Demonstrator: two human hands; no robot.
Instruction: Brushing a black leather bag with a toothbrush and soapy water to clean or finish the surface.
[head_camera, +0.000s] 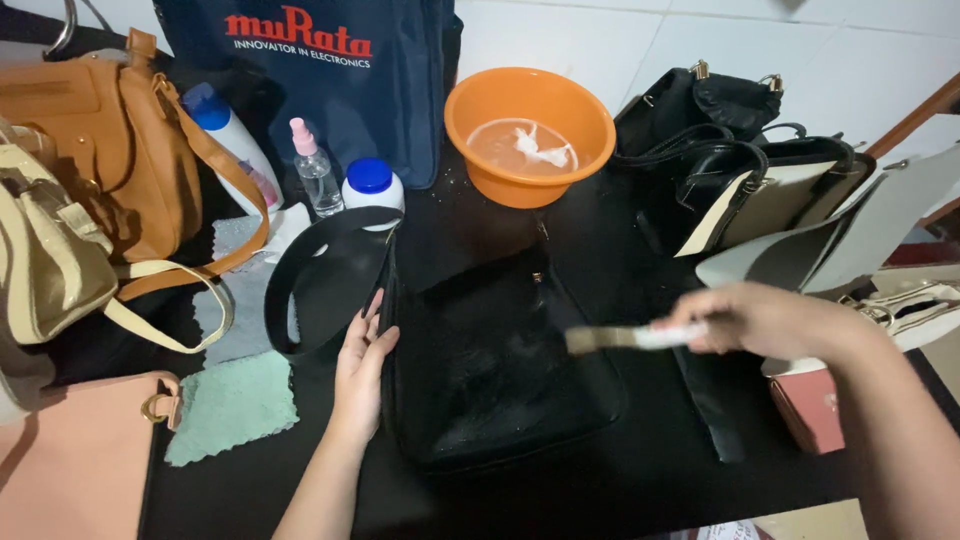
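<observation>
A black handbag (490, 370) lies flat in the middle of a dark table, its strap (300, 270) looped to the left. My left hand (360, 365) rests flat against the bag's left edge, fingers apart and pointing up. My right hand (760, 318) holds a small brush (625, 338) with a white handle, bristles pointing left over the bag's right side. The brush and hand are blurred by motion.
An orange basin (530, 135) with soapy water stands behind the bag. Left: a tan bag (110, 150), a cream bag (45, 270), a pink bag (75, 455), a green cloth (232, 405), bottles (315, 165). Right: black and grey bags (760, 190), a pink box (810, 405).
</observation>
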